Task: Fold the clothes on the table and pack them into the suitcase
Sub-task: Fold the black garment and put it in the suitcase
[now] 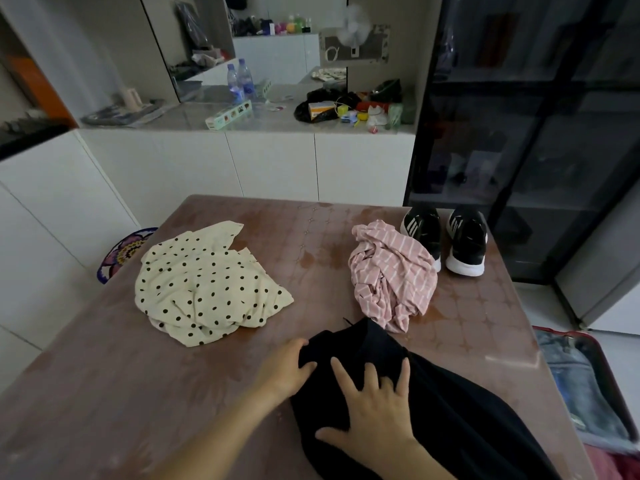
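Note:
A black garment (450, 410) lies on the brown table (138, 393) at the near right. My left hand (287, 367) grips its left edge, thumb on top and fingers tucked under the cloth. My right hand (374, 410) lies flat on the black garment with fingers spread. A cream polka-dot garment (204, 285) lies crumpled at mid left. A pink striped garment (391, 275) lies crumpled at mid right. The open suitcase (588, 386) sits beyond the table's right edge with denim inside.
A pair of black sneakers (446, 237) stands at the table's far right corner, beside the pink garment. A patterned stool (121, 254) shows at the table's left edge. White cabinets and a cluttered counter (242, 116) stand behind; a dark glass cabinet (519, 133) at right.

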